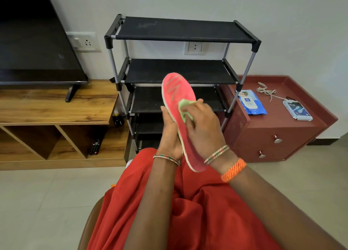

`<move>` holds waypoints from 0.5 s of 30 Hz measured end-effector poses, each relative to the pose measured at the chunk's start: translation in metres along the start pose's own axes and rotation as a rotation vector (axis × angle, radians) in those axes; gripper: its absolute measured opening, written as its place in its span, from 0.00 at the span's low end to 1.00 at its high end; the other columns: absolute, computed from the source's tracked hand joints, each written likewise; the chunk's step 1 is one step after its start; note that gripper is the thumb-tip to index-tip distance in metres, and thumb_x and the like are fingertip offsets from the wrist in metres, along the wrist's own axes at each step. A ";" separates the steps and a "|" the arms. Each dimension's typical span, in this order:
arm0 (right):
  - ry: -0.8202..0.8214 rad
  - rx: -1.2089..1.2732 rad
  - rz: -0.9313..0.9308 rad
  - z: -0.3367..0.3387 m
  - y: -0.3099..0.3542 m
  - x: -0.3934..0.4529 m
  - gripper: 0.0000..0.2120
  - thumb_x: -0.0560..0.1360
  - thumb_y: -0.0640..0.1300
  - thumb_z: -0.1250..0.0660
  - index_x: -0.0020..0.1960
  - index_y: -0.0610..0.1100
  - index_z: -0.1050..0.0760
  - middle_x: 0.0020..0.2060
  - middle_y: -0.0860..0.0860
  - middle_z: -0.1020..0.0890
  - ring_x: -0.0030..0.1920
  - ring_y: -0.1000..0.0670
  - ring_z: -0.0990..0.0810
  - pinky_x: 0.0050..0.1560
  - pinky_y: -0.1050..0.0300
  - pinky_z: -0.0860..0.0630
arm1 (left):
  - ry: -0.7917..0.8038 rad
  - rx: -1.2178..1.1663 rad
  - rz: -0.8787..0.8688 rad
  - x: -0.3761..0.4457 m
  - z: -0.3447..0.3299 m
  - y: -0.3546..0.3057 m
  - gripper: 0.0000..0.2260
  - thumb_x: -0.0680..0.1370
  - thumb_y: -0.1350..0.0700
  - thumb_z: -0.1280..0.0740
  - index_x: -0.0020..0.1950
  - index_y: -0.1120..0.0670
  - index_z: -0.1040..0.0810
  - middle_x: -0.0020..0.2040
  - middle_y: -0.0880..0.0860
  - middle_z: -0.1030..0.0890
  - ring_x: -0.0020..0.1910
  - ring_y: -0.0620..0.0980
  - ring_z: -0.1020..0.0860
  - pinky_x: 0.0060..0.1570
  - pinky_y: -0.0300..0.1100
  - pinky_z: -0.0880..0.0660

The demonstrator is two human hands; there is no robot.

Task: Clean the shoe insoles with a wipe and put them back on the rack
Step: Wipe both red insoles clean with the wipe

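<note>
A pink shoe insole (177,91) with grey markings stands nearly upright in front of me, toe end up. My left hand (169,134) holds it from behind at its lower half. My right hand (201,121) presses a crumpled light green wipe (183,105) against the insole's middle, fingers curled over the wipe. Behind the insole stands the black shoe rack (180,31) with several fabric shelves, all bare as far as I can see.
A blue wipe pack (251,103), a small boxed item (297,109) and a loose lace (265,91) lie on the dark red drawer cabinet (278,133) to the right. A wooden TV unit (56,106) with a television and a remote (95,145) is on the left.
</note>
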State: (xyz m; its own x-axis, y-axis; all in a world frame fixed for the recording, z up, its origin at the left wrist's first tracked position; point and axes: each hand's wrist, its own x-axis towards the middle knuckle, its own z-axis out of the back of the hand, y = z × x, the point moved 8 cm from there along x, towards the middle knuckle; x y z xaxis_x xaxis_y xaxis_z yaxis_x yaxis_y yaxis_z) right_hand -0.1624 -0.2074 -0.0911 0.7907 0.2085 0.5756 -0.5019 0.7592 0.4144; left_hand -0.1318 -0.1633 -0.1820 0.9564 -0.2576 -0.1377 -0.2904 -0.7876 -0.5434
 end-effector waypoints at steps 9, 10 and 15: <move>0.034 0.094 -0.068 -0.008 -0.004 -0.009 0.11 0.71 0.32 0.34 0.50 0.44 0.20 0.48 0.50 0.19 0.50 0.50 0.22 0.52 0.57 0.25 | 0.024 -0.067 0.051 0.003 0.009 0.006 0.39 0.74 0.28 0.57 0.68 0.56 0.29 0.60 0.58 0.22 0.64 0.55 0.27 0.67 0.48 0.33; 0.059 0.165 -0.087 -0.012 -0.003 -0.020 0.10 0.70 0.33 0.33 0.49 0.44 0.20 0.47 0.51 0.18 0.50 0.52 0.21 0.52 0.58 0.25 | 0.049 -0.111 0.049 0.002 0.009 0.006 0.39 0.74 0.28 0.55 0.69 0.56 0.30 0.63 0.57 0.23 0.66 0.55 0.29 0.69 0.51 0.35; 0.016 0.360 -0.099 -0.006 0.001 -0.033 0.04 0.69 0.41 0.32 0.40 0.41 0.19 0.38 0.52 0.18 0.41 0.55 0.21 0.45 0.61 0.24 | 0.073 -0.196 0.033 0.003 0.004 0.004 0.29 0.76 0.35 0.45 0.65 0.55 0.27 0.57 0.55 0.20 0.59 0.53 0.24 0.63 0.51 0.29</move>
State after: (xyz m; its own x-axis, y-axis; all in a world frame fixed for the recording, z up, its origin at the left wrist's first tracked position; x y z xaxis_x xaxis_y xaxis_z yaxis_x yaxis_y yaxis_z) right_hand -0.1867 -0.2095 -0.1135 0.8458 0.1567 0.5100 -0.5112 0.5115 0.6907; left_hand -0.1300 -0.1652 -0.1884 0.9435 -0.3193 -0.0889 -0.3290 -0.8699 -0.3674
